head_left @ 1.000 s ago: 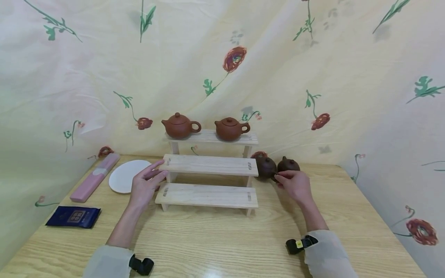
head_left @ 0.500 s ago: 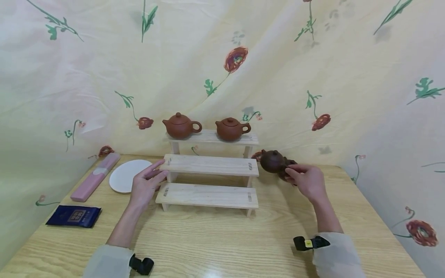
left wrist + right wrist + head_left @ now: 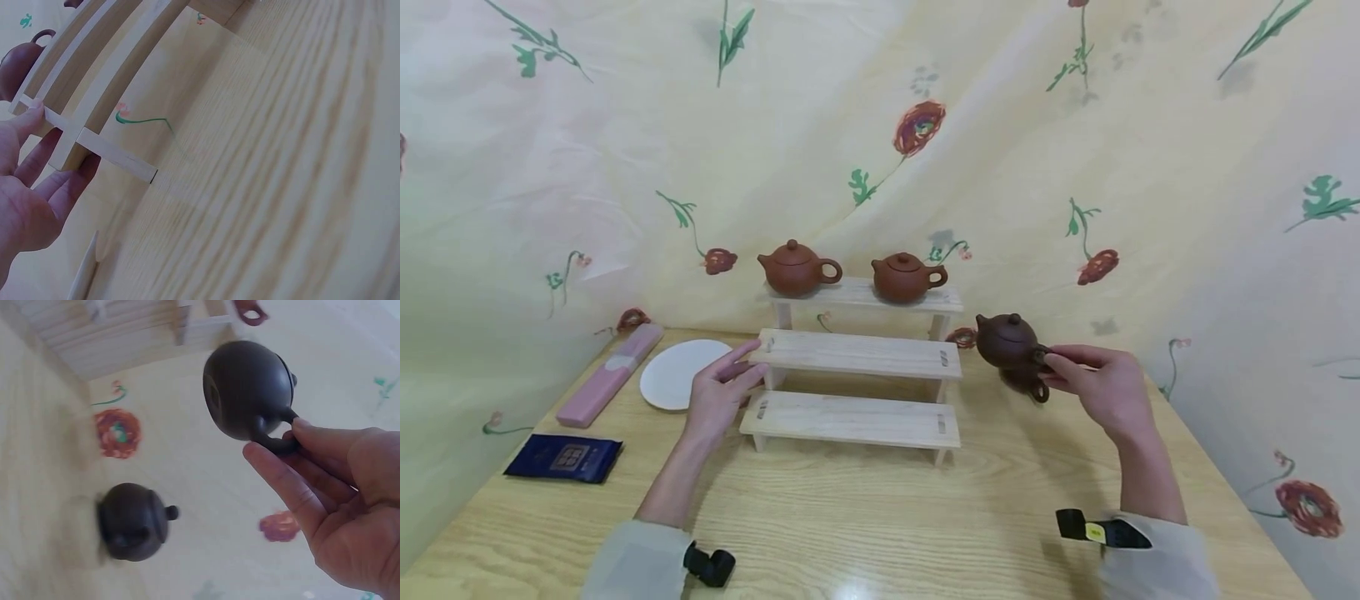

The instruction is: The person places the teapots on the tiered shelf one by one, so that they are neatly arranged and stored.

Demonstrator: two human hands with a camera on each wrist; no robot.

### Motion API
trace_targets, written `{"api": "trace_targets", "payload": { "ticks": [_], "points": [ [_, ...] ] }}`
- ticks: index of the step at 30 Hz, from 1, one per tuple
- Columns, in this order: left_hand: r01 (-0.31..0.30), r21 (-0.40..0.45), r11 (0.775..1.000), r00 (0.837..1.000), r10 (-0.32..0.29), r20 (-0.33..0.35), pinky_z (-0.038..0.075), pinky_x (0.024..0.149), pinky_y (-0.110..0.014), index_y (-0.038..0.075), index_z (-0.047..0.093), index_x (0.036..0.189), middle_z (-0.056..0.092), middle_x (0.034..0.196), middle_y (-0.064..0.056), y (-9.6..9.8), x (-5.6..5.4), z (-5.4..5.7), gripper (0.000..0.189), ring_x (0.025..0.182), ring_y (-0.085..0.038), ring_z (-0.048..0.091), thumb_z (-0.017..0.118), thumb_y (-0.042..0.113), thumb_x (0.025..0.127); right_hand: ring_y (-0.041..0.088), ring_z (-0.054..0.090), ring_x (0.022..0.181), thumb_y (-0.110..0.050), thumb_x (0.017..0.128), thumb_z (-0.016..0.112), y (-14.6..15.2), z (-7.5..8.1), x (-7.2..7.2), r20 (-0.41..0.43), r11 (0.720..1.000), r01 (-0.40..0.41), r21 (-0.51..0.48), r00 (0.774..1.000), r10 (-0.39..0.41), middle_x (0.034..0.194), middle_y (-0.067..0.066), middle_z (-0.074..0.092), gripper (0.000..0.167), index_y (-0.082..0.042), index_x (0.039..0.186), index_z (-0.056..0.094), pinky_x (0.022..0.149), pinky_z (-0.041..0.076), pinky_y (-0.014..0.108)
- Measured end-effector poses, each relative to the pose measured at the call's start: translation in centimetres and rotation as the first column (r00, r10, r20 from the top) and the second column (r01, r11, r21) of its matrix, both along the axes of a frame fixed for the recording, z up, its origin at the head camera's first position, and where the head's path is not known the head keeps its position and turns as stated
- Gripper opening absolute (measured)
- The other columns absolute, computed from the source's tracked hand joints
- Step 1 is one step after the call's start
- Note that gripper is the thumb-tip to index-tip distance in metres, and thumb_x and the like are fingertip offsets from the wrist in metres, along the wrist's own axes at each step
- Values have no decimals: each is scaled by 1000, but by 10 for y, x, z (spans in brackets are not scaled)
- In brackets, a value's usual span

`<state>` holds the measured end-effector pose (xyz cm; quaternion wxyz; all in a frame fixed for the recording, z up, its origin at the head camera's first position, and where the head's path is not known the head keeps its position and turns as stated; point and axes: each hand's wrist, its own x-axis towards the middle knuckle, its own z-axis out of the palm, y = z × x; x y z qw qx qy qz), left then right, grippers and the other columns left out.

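Note:
My right hand (image 3: pixel 1108 387) pinches the handle of a dark brown teapot (image 3: pixel 1006 340) and holds it in the air, right of the wooden stand. In the right wrist view the raised teapot (image 3: pixel 247 387) shows its base, and another dark teapot (image 3: pixel 132 522) stands on the table below. That lower one is mostly hidden in the head view. My left hand (image 3: pixel 718 400) grips the left end of the three-tier stand (image 3: pixel 857 353), its fingers at the middle board, as the left wrist view also shows. Two reddish-brown teapots, one left (image 3: pixel 794 270) and one right (image 3: pixel 904 279), sit on the top tier.
Left of the stand lie a white plate (image 3: pixel 664 379), a long pink box (image 3: pixel 597 390) and a dark blue packet (image 3: pixel 565 458). Behind the wooden table (image 3: pixel 850 517) hangs a flowered cloth (image 3: pixel 820 150).
My right hand has lifted the dark teapot off the table and carried it up and to the right, over the other dark one. The left hand stays at the stand.

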<state>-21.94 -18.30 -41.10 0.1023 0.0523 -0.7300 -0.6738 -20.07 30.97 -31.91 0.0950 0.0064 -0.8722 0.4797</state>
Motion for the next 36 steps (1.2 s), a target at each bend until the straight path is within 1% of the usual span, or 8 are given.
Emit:
{"api": "trace_targets", "payload": {
  "ticks": [5,8,13,20,23,29,32,36],
  "points": [
    [6,6,1000,1000,-6,-6,57,70,-19,19,67,144,73,98,20,0,-1,0,53,91,0,72,82,31,95,2,77,82,-17,106,66,3,13,9,-45,997,-61,-41,997,59,96,-14,75,40,13,131,66,77,61,19],
    [4,1,1000,1000,-4,-3,57,70,-20,21,68,144,73,99,18,-1,-1,0,52,92,-1,72,82,32,95,4,78,81,-13,105,67,-1,22,12,-85,992,-115,-54,990,110,93,-19,75,35,14,127,68,78,61,19],
    [17,-2,1000,1000,-17,-23,56,70,-20,19,67,145,74,100,17,-3,-2,1,53,91,-2,71,81,31,96,6,80,85,-13,104,68,-19,35,14,-110,979,-196,-59,976,189,96,-15,79,34,13,125,70,81,61,19],
    [34,19,999,999,-34,-35,55,68,-20,19,67,144,75,98,17,-2,-1,4,51,91,-3,71,81,29,96,11,80,85,-7,102,69,-58,40,7,-99,936,-304,-178,952,290,98,-8,80,31,17,123,69,80,64,30],
    [35,28,999,999,-34,-38,55,68,-20,18,68,144,75,96,18,-2,-2,3,51,91,-3,72,81,28,96,10,80,86,-6,103,69,-76,39,1,-75,927,-321,-195,947,312,100,-3,80,32,17,125,68,80,64,30],
    [61,35,998,998,-60,-31,56,70,-21,18,66,145,74,97,19,-2,-2,2,51,95,-8,71,80,28,97,12,79,87,-5,102,69,-112,32,-14,-43,920,-338,-200,941,337,114,22,76,28,14,123,71,82,64,33],
    [66,46,997,998,-65,-27,56,70,-21,18,66,146,74,98,18,-2,-1,1,52,95,-8,71,80,28,97,13,79,87,-5,102,70,-130,27,-24,-22,910,-346,-227,936,351,116,24,74,26,12,122,72,82,64,33],
    [64,48,997,998,-62,-23,56,70,-21,18,66,145,74,99,17,-2,0,1,51,95,-8,71,79,27,98,14,79,86,-5,101,71,-152,22,-36,-2,900,-353,-257,931,365,117,24,75,25,8,121,75,82,64,34]
  ]
}}
